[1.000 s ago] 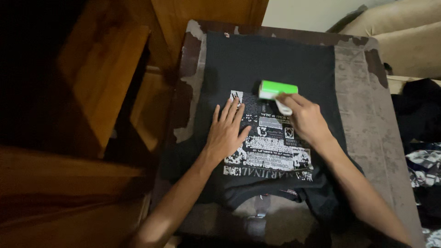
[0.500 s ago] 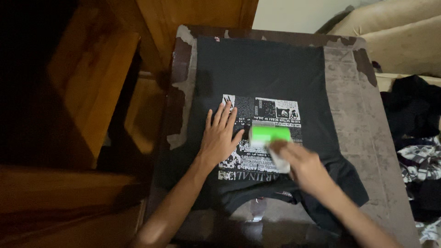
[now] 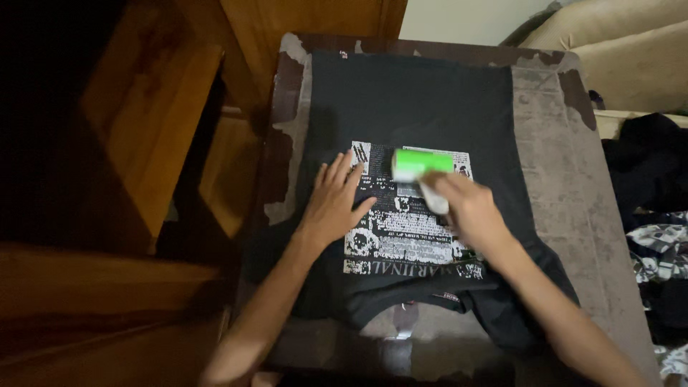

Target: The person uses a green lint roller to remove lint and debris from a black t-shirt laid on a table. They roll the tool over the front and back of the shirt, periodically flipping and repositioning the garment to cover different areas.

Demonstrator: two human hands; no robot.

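A black t-shirt (image 3: 416, 100) with a white printed panel (image 3: 401, 233) lies flat on a worn table (image 3: 566, 186), collar toward me. My left hand (image 3: 332, 204) rests flat on the shirt, fingers spread, at the left edge of the print. My right hand (image 3: 464, 209) grips the white handle of a lint roller (image 3: 421, 163) whose bright green roll lies on the top edge of the print.
Wooden furniture (image 3: 143, 122) stands close along the table's left side. A beige sofa (image 3: 631, 57) is at the back right. Dark and patterned clothes (image 3: 656, 208) are piled to the right of the table.
The roller went from the shirt's middle down toward me over the print, then back up to the print's top edge. My left hand stayed pressed on the shirt.
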